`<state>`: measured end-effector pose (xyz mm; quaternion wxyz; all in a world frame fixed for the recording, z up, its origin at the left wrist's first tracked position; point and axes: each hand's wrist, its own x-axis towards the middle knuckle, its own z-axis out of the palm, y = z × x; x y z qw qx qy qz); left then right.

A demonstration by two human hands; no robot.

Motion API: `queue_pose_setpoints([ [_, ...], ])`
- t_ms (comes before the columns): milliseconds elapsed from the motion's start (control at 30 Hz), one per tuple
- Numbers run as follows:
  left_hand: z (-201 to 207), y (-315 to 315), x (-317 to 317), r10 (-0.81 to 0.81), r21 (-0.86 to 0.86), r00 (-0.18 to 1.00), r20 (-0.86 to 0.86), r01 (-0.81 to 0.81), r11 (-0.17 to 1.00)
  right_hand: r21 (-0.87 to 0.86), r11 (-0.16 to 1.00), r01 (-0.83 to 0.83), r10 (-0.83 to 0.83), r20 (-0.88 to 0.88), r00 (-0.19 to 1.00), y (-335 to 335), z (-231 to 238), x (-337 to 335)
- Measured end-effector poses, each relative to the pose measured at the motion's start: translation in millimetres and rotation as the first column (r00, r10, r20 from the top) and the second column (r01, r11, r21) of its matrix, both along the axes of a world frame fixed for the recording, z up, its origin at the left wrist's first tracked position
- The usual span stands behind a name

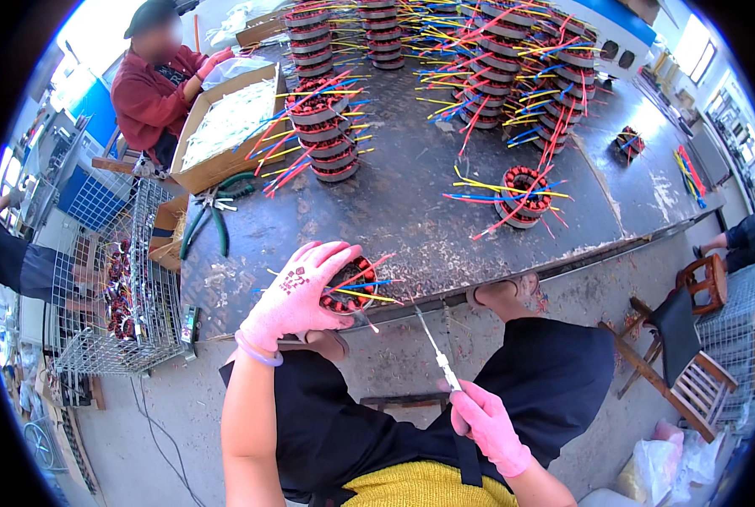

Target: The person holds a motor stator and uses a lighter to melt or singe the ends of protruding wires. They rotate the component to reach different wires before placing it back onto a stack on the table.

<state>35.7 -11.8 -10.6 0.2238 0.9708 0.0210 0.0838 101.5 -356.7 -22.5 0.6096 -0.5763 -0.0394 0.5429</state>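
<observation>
My left hand [303,286], in a pink glove, is wrapped round the side of a motor stator [350,286] at the table's near edge. The stator has a dark ring, red windings and red, yellow and blue lead wires pointing right. My right hand [489,422], also gloved in pink, grips a slim tool [442,362] with a white body and a long thin tip. That tip points up and left, just short of the stator's wire ends. Another stator [524,199] sits alone on the table, its leads spread out.
Tall stacks of stators [323,135] with wires sticking out stand across the table [411,169]. Green-handled pliers [213,211] lie at left, beside a cardboard box [193,139] of white strips. A wire basket [133,296] holds more stators. A co-worker [154,84] sits at the far left.
</observation>
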Motion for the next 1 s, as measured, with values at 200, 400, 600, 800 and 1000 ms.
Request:
queue_pose_setpoints([
  [200,0.2,-5.8,2.9,0.049,-0.005,0.997,-0.065,-0.049,0.999,-0.009,1.0,-0.021,0.021,-0.005,1.0,0.4,-10.0,-6.3],
  [400,1.4,-7.4,3.6,0.041,-0.002,0.998,-0.05,-0.041,0.999,-0.05,0.994,-0.094,0.1,0.126,0.987,2.7,-11.2,-6.5],
  [600,1.4,-7.5,2.8,0.039,-0.021,0.999,-0.024,-0.04,0.999,-0.033,0.996,-0.087,0.09,0.101,0.991,3.2,-14.0,-9.7],
  [800,-0.6,-5.4,1.3,0.025,-0.033,1.0,-0.017,-0.026,0.999,-0.015,0.996,-0.083,0.084,0.109,0.99,4.3,-13.6,-11.1],
  [1000,1.3,-7.5,3.6,0.037,-0.013,0.999,-0.039,-0.038,0.999,0.008,0.998,-0.068,0.067,0.064,0.996,2.4,-15.4,-10.7],
])
